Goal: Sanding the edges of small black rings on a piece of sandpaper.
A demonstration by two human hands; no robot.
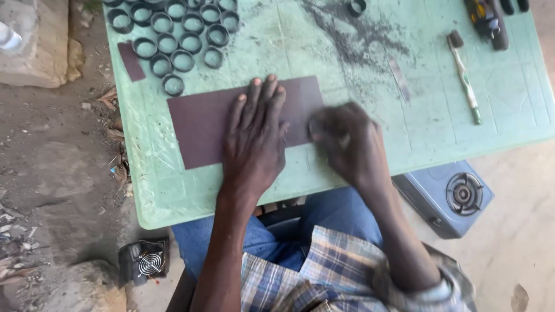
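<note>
Your left hand [254, 141] lies flat, fingers spread, pressing down on the dark brown abrasive sheet [202, 124] that sits in the middle of the frame on the pale green plastic worktop [347, 81]. Your right hand [347, 144] is just beside it at the sheet's right end, blurred; its grip looks curled and pressed together on something small against the sheet, but you cannot tell what it pinches. In the upper left of the frame a cluster of black rings [179, 34] stands on the worktop, the nearest one just above the sheet's upper left corner, with a small dark strip [131, 60] lying to the left of them. A lone black ring [356, 7] sits at the top centre, above a scatter of dark dust [358, 40]. Towards the upper right lie a narrow grey strip [399, 79], a worn toothbrush [464, 75] and, at the top edge, a dark tool with yellow on it [485, 20]. On the ground at the lower right, beside your knee, sits a blue single-burner stove [448, 199]; at the lower left, a small black fan [144, 261].
</note>
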